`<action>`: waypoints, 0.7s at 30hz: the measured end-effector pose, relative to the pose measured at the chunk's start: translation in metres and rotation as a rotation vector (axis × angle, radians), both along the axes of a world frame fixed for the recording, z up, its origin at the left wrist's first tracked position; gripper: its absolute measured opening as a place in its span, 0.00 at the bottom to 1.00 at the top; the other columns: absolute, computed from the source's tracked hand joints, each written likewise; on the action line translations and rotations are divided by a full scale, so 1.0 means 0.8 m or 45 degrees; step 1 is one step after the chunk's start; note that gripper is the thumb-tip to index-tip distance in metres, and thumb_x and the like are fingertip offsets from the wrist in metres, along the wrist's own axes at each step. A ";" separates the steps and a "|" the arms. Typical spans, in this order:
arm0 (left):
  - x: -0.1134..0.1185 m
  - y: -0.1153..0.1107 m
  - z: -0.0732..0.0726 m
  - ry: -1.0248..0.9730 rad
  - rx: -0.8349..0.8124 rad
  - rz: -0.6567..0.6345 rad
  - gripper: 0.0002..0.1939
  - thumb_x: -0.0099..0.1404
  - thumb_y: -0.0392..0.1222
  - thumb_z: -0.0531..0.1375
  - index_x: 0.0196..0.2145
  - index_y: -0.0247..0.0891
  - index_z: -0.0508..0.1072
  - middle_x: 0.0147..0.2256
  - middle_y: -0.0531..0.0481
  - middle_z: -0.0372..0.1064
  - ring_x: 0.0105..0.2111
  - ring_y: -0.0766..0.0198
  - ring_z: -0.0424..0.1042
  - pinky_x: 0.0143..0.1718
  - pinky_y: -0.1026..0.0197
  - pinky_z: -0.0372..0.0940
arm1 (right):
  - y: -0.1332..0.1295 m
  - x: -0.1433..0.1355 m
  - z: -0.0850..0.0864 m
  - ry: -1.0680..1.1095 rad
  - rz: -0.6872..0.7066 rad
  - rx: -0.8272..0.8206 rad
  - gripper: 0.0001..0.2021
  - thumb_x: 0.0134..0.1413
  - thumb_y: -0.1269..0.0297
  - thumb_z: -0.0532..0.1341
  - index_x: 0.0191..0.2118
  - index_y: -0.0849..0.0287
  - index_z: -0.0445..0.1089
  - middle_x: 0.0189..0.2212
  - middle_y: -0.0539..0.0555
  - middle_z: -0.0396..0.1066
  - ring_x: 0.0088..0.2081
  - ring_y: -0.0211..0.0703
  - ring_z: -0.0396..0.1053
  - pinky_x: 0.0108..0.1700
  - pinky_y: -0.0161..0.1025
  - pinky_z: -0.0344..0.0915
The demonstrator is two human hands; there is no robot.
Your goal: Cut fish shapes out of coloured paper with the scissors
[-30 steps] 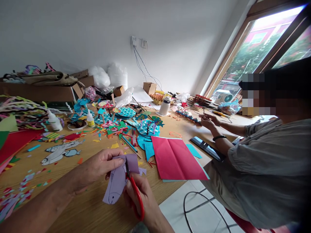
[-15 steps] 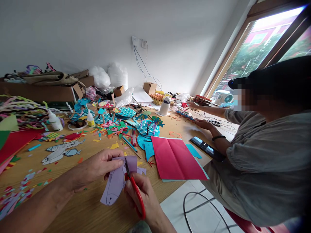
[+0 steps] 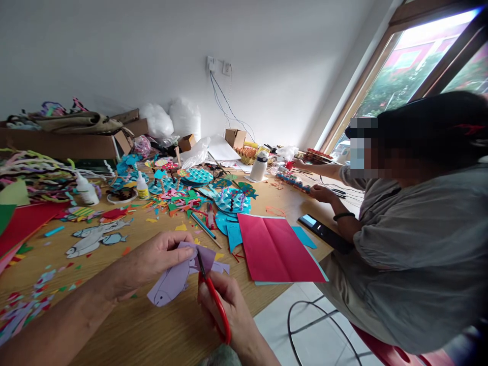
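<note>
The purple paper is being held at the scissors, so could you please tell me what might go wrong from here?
The red-handled scissors in the right hand might stray across a drawn line on the purple paper. Their blades also sit close to the left hand, so a slip could nick its thumb.

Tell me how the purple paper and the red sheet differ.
The purple paper is much smaller than the red sheet. The purple paper bears a dark-outlined fish; the red sheet shows no drawing, only a crease. The left hand holds the purple paper, with the scissors in the right hand at it; the red sheet lies at the table edge, untouched. Both look like coloured craft paper.
</note>
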State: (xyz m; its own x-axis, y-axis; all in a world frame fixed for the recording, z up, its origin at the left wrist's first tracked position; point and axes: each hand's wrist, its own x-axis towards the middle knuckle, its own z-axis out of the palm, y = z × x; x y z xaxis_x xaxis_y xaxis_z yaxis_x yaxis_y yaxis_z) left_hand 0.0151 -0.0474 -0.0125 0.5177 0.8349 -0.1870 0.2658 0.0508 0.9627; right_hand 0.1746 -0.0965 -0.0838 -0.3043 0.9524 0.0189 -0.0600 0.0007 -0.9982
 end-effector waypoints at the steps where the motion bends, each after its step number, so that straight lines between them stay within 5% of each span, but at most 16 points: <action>1: 0.001 0.000 0.000 -0.012 0.004 0.002 0.14 0.58 0.51 0.56 0.26 0.37 0.65 0.19 0.60 0.55 0.20 0.71 0.52 0.20 0.69 0.48 | 0.000 -0.001 0.002 0.005 0.000 0.002 0.24 0.48 0.42 0.54 0.19 0.58 0.54 0.13 0.43 0.48 0.15 0.28 0.45 0.16 0.29 0.43; 21: 0.008 -0.001 -0.004 -0.063 -0.004 0.021 0.13 0.57 0.51 0.56 0.27 0.37 0.66 0.20 0.59 0.56 0.20 0.71 0.51 0.20 0.69 0.49 | -0.002 -0.002 0.007 0.040 0.003 -0.038 0.27 0.41 0.35 0.54 0.20 0.58 0.53 0.12 0.42 0.49 0.15 0.28 0.46 0.16 0.29 0.44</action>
